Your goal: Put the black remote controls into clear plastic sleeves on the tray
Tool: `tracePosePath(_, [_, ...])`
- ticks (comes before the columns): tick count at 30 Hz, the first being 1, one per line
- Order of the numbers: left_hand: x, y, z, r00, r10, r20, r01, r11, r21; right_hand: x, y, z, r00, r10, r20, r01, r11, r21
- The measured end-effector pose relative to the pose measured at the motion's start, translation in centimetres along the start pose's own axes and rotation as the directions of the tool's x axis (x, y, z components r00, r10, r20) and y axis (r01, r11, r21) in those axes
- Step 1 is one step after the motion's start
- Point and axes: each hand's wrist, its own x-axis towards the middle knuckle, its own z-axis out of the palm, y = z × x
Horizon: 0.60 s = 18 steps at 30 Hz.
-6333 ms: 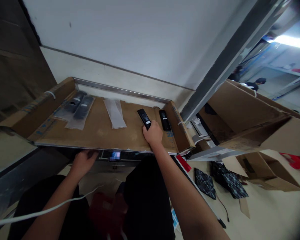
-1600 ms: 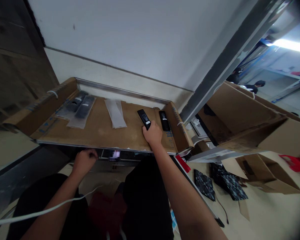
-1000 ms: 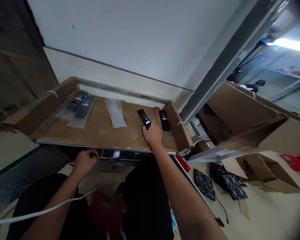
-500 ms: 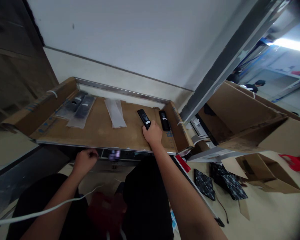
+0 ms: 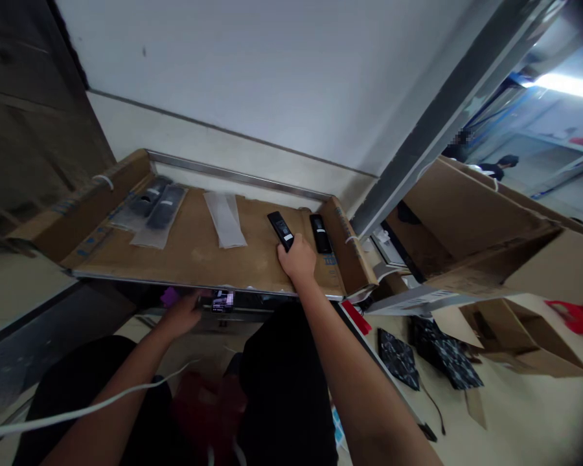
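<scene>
My right hand is closed around the lower end of a black remote control with a small white label, over the cardboard-lined tabletop. To its right lies a second black remote control, also labelled. My left hand is below the table's front edge, beside a lit phone-like screen. Its fingers are blurred and partly in shadow. Two translucent sleeves lie overlapping in the middle. On the left, dark remotes in translucent sleeves lie side by side.
Folded cardboard walls border the tabletop at both sides. A large cardboard box stands at the right, with another open box on the floor. Black patterned packages lie nearby. A white cable crosses in front of my left forearm.
My left hand has moved right and slightly down, towards the lit screen under the table edge. A purple item now shows behind it. My right hand stays on the remote control.
</scene>
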Motion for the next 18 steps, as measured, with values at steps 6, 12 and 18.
tracePosePath(6, [1.6, -0.2, 4.4, 0.979, 0.094, 0.178, -0.116, 0.987, 0.115, -0.1, 0.0, -0.1, 1.0, 0.003, 0.015, -0.003, 1.0, 0.015])
tracePosePath(12, [2.7, 0.0, 7.5, 0.969, 0.105, 0.224, -0.157, 0.961, 0.229, -0.1, 0.0, -0.3, 1.0, 0.012, 0.027, -0.013, 1.0, 0.015])
tracePosePath(18, [4.3, -1.3, 9.0, 0.973, 0.084, 0.216, -0.152, 0.935, 0.32, 0.0, 0.0, -0.3, 1.0, 0.01, 0.019, -0.011, 1.0, 0.015])
